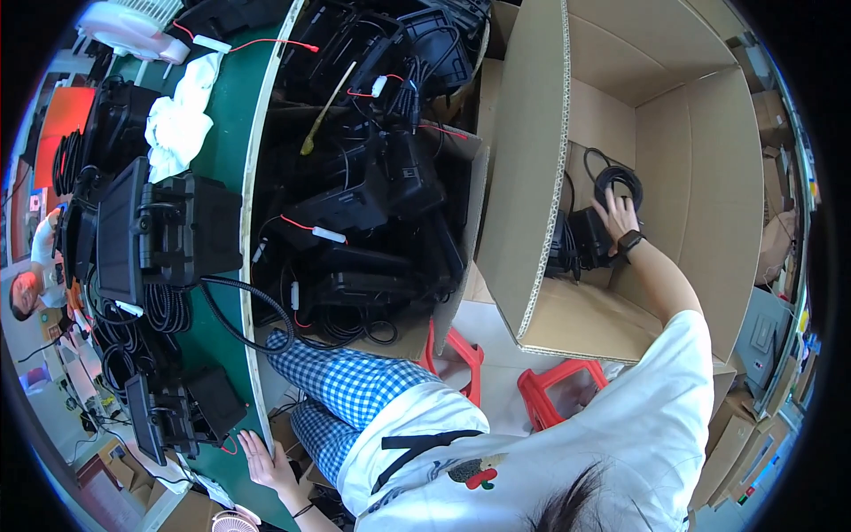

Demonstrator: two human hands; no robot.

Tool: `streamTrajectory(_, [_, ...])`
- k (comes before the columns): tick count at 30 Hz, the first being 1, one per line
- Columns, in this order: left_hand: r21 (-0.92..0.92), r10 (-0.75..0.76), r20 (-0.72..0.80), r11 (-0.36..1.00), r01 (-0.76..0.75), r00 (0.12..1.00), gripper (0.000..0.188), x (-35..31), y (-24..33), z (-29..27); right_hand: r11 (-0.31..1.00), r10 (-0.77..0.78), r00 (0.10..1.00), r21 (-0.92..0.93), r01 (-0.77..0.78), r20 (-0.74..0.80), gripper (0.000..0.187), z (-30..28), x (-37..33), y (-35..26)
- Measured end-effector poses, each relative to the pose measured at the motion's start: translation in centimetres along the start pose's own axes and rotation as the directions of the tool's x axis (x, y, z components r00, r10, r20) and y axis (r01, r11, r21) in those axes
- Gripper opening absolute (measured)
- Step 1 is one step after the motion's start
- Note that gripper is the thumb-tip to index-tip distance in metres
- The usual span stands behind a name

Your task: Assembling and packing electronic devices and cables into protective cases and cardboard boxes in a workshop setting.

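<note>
My right arm reaches into a tall open cardboard box [745,213] on the right. There my right hand [616,217] rests with spread fingers against a coiled black cable [622,183] and a black case [587,232]. Another bundle of black cable [566,244] lies beside that case. On the left, my left hand [260,461] lies with its fingers stretched out at the edge of the green table [213,443]. Close to it stands a small black case [173,412] with its lid raised and a red wire [229,445] hanging out.
A larger black case [177,230] with ribbed tubing stands on the table near a white cloth [182,115] and a fan [133,27]. Cartons of black cases [337,199] sit in the middle. Red stools [558,390] stand below. Another person [40,279] is at far left.
</note>
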State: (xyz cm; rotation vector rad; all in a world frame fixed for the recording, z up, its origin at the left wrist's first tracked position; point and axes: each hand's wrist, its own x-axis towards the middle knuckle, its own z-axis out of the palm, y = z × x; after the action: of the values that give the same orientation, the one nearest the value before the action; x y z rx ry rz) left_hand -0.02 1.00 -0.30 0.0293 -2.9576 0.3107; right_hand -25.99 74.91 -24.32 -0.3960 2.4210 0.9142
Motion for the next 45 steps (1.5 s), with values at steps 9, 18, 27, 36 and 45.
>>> streamTrajectory(9, [-0.008, -0.052, 0.007, 0.999, 0.052, 0.999, 0.05, 0.1, 0.6, 0.0, 0.989, -0.105, 0.993, 0.111, 0.099, 0.048, 0.15, -0.9, 0.0, -1.3])
streamTrajectory(18, [-0.019, -0.053, -0.042, 0.998, 0.052, 0.998, 0.048, -0.4, 0.0, 0.6, 0.986, -0.094, 0.977, 0.155, 0.065, 0.19, 0.146, -0.2, 2.5, -2.1])
streamTrajectory(27, [-0.013, -0.021, -0.027, 1.0, 0.02, 0.999, 0.047, -0.5, -0.4, 0.6, 0.956, -0.21, 0.965, 0.24, 0.169, 0.155, 0.144, -2.0, -0.2, -0.8])
streamTrajectory(36, [-0.01, -0.036, -0.058, 0.999, 0.036, 0.998, 0.046, -0.2, 0.0, 0.7, 0.927, -0.168, 0.965, 0.367, 0.083, 0.204, 0.142, -1.4, -0.7, -2.3])
streamTrajectory(45, [-0.017, -0.019, -0.039, 1.0, 0.018, 0.999, 0.046, 0.1, 0.1, 0.3, 0.955, -0.231, 0.968, 0.169, 0.245, -0.098, 0.029, -2.9, -3.4, 4.2])
